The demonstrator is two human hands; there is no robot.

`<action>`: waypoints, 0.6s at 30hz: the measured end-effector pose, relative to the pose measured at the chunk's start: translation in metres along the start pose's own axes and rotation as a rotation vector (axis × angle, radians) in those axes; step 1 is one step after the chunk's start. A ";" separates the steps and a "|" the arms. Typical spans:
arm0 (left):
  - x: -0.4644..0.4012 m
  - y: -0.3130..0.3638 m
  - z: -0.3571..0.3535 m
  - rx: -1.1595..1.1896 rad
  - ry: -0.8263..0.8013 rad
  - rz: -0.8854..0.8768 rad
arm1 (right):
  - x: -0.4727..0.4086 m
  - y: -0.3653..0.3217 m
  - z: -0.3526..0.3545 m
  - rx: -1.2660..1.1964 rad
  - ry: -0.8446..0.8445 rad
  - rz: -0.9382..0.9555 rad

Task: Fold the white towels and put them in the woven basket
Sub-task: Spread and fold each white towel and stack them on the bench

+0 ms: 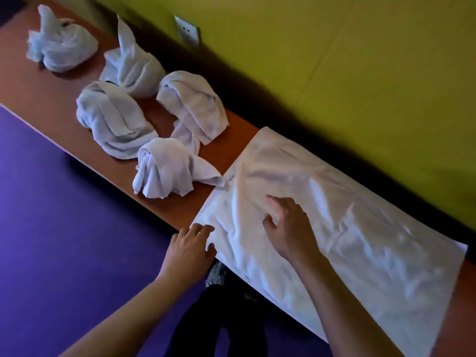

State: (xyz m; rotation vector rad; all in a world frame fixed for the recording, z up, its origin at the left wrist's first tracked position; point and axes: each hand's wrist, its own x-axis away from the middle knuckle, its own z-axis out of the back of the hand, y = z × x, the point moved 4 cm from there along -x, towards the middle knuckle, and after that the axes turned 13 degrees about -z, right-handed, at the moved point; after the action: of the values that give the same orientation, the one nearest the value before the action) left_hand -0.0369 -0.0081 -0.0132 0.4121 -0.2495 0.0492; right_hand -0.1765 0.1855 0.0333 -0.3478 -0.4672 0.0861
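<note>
A white towel (347, 228) lies spread flat and wrinkled along the brown table (231, 140), its near edge hanging a little over the front. My right hand (288, 225) presses on it with straight fingers near its left end. My left hand (188, 246) touches the towel's near left corner at the table's edge, fingers relaxed. Several white towels lie bunched and knotted further left: one close by (167, 171), one behind it (193, 106), one to the left (113, 119), one upright (131, 63), one at the far end (61, 45). No woven basket is in view.
A yellow-green wall (334, 60) runs behind the table with a white socket (186, 32) on it. Purple floor (64, 215) lies in front. My dark-clad legs (219, 318) stand below the table's edge.
</note>
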 end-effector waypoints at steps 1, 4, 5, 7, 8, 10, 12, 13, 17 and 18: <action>-0.009 -0.006 -0.008 0.019 0.012 0.000 | -0.014 -0.001 -0.010 0.001 0.004 0.026; -0.031 -0.022 -0.030 0.021 0.023 0.068 | -0.052 -0.004 -0.038 0.062 -0.028 0.054; -0.037 -0.027 -0.040 0.028 0.017 0.091 | -0.063 -0.003 -0.049 0.082 -0.031 0.066; -0.046 -0.035 -0.055 0.045 0.001 0.151 | -0.080 -0.001 -0.066 0.106 -0.036 0.073; -0.049 -0.037 -0.061 0.041 -0.009 0.173 | -0.088 0.002 -0.072 0.113 -0.045 0.071; -0.054 -0.039 -0.073 0.026 -0.025 0.206 | -0.101 0.013 -0.089 0.160 -0.082 0.056; -0.055 -0.041 -0.081 0.021 -0.011 0.238 | -0.105 0.024 -0.104 0.237 -0.152 0.046; -0.054 -0.042 -0.082 0.036 0.000 0.271 | -0.104 0.029 -0.109 0.268 -0.176 0.044; -0.049 -0.048 -0.085 0.153 0.006 0.398 | -0.102 0.036 -0.109 0.241 -0.188 0.055; -0.048 -0.049 -0.085 0.149 -0.013 0.407 | -0.103 0.036 -0.107 0.238 -0.204 0.055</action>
State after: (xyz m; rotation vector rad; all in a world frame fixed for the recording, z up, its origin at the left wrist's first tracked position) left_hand -0.0594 -0.0184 -0.1195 0.5045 -0.3408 0.4667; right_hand -0.2192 0.1698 -0.1123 -0.1182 -0.6424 0.2301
